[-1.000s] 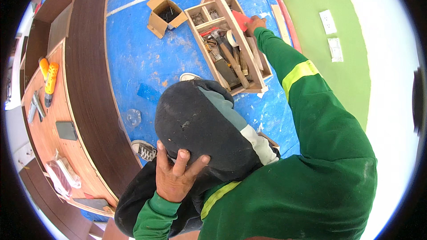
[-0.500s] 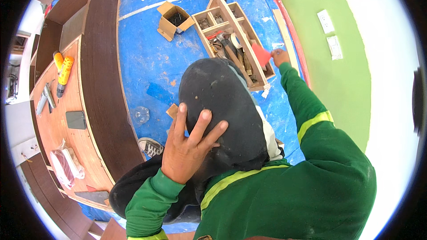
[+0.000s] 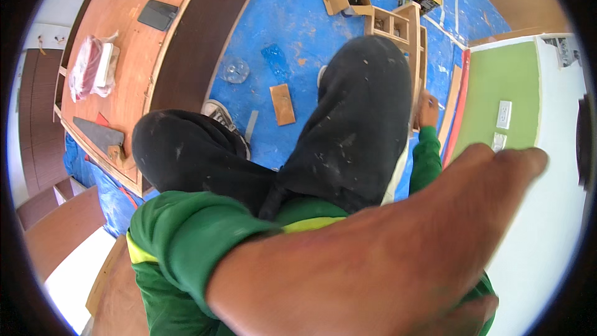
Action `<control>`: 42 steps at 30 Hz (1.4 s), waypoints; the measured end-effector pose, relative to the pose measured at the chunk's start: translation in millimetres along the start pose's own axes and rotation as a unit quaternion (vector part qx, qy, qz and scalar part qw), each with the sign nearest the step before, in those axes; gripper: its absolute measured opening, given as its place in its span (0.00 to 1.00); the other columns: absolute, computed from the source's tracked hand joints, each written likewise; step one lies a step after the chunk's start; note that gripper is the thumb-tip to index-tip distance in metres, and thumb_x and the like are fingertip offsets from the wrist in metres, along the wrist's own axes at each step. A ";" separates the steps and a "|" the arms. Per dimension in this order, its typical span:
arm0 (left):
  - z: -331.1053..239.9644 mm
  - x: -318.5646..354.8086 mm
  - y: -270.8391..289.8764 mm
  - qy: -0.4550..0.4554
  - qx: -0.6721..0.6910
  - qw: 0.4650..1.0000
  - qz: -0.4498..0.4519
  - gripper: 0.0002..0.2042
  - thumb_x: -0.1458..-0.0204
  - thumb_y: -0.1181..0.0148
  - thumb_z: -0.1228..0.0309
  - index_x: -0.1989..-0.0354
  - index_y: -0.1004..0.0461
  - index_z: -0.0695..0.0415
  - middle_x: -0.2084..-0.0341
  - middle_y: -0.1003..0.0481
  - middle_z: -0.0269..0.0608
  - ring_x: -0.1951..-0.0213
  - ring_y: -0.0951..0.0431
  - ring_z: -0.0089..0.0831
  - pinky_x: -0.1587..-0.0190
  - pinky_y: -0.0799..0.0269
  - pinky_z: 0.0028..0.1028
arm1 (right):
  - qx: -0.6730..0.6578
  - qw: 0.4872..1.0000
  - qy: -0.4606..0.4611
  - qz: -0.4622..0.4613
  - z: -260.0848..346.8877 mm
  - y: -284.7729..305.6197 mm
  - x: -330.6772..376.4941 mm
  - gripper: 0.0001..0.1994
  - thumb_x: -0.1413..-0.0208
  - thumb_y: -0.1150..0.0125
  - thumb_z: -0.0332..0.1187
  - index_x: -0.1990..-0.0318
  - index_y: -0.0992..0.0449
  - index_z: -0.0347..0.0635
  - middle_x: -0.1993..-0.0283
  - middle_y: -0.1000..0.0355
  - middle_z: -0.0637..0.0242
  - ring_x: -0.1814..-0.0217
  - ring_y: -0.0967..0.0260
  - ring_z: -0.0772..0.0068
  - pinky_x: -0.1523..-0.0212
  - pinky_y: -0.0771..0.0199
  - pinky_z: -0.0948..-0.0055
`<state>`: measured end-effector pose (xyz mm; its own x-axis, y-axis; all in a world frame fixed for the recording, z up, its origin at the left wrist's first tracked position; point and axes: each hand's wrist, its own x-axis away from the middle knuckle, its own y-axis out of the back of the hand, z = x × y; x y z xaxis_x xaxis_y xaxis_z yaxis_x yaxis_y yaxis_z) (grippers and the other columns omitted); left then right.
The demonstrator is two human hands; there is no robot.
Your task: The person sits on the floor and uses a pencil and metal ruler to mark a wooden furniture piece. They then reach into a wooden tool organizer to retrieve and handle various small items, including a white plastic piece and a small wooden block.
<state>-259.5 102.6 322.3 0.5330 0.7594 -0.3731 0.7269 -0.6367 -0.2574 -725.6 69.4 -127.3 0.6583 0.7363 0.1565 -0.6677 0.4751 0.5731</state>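
Observation:
My left hand [image 3: 367,246] is raised close in front, large and smeared by motion, stretching across to the right. Its fingers are mostly blurred or out of sight, and nothing can be seen in it. Farther off, my right hand [image 3: 428,111] is at the right side of the wooden toolbox [image 3: 413,28], near its outer compartment. Its fingertips are too small and partly hidden to show whether they hold anything. My right knee covers most of the toolbox and its tools.
A wooden work surface [image 3: 134,43] at left carries a phone [image 3: 158,15], a wrapped packet [image 3: 93,68] and a trowel-like blade [image 3: 96,134]. On the blue sheet lie an open carton [image 3: 339,1], a plastic bottle [image 3: 234,70] and a wood piece [image 3: 283,104]. A green wall [image 3: 504,81] stands right.
My left hand has come off my knee and up close to the view. The view has swung left and down. My right hand stays by the toolbox; the red piece beside it no longer shows.

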 end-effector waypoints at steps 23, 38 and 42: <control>-61.3 124.4 172.4 0.239 -0.412 0.831 -0.289 0.43 0.36 0.33 0.48 0.20 0.41 0.58 0.36 0.30 0.46 0.44 0.22 0.35 0.37 0.25 0.38 | 0.095 0.981 -0.035 0.164 -23.3 29.6 150.0 0.25 0.35 0.34 0.32 0.35 0.30 0.30 0.72 0.25 0.62 0.75 0.26 0.69 0.71 0.22 0.65; 22.9 74.5 197.3 0.475 -0.522 0.709 -0.009 0.33 0.34 0.32 0.57 0.25 0.33 0.60 0.42 0.23 0.54 0.45 0.21 0.39 0.42 0.25 0.36 | 0.209 0.969 -0.006 0.135 68.3 -4.0 77.8 0.35 0.36 0.36 0.52 0.37 0.27 0.23 0.46 0.21 0.30 0.41 0.23 0.31 0.37 0.23 0.45; 27.0 62.3 177.3 0.428 -0.512 0.744 -0.036 0.34 0.35 0.31 0.56 0.26 0.33 0.61 0.44 0.21 0.56 0.45 0.19 0.41 0.41 0.24 0.37 | 0.190 0.976 -0.032 0.099 55.6 -12.1 72.6 0.34 0.36 0.36 0.49 0.35 0.27 0.25 0.44 0.22 0.30 0.40 0.23 0.31 0.36 0.24 0.45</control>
<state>-109.1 33.4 229.3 0.2379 0.8727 0.4264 0.4830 -0.4872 0.7276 -650.4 90.4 -78.2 0.5582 0.7583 0.3368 -0.6149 0.1056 0.7815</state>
